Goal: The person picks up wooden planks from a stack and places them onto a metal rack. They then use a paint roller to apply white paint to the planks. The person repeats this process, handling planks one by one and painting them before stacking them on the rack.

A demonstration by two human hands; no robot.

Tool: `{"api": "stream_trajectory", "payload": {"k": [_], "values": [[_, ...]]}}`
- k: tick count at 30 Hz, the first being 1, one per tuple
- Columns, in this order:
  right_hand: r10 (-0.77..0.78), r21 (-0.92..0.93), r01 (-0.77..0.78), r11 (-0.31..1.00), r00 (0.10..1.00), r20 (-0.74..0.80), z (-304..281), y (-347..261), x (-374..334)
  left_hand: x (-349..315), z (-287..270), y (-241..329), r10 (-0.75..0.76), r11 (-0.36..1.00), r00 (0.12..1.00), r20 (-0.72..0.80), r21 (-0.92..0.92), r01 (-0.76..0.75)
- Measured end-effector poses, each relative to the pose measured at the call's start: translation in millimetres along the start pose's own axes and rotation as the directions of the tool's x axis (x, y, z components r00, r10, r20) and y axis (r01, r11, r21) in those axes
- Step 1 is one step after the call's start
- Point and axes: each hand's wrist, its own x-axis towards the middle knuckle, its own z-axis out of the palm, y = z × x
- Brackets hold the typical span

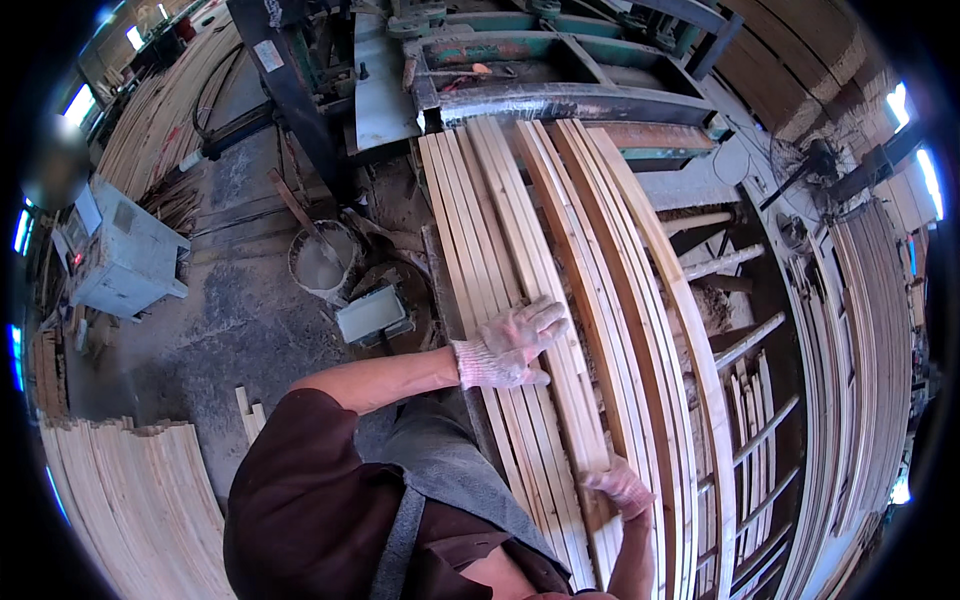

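Note:
Long pale wooden strips (490, 255) lie side by side in front of me, grouped in several bundles. My left hand (512, 342), in a whitish knit glove, rests on top of the strips with its fingers stretched out over a raised bundle (570, 395). Nearer to my body, my right hand (622, 487) in a similar glove curls over the same bundle from its right side. Part of its grip is hidden. To the right, more strips (590, 260) and one separate curved-looking strip (690, 300) stretch away from me.
A green and grey steel machine frame (570, 105) stands beyond the far ends. At left are a bucket (322, 262) with a stick, a pale rectangular container (372, 315) and a grey cabinet (125, 255). Roller bars (750, 340) lie right. Stacked boards (130, 490) stand lower left.

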Motion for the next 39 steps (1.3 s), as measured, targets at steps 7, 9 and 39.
{"api": "stream_trajectory", "payload": {"k": [7,9,39], "values": [[-0.03,-0.204,-0.005,0.979,0.986,-0.165,-9.9,34.6,5.7,14.3,10.1,11.1,-0.055,0.998,0.974,0.218,0.002,0.056],[0.025,-0.202,-0.055,0.978,0.988,-0.152,5.0,-1.4,-4.7,15.8,8.3,13.4,-0.101,0.994,0.962,0.252,0.06,0.088],[-0.56,-0.883,-0.439,0.164,0.696,-0.45,62.9,10.0,-49.5,-20.7,22.4,26.0,-0.006,0.998,0.994,0.109,0.057,-0.001]]}}
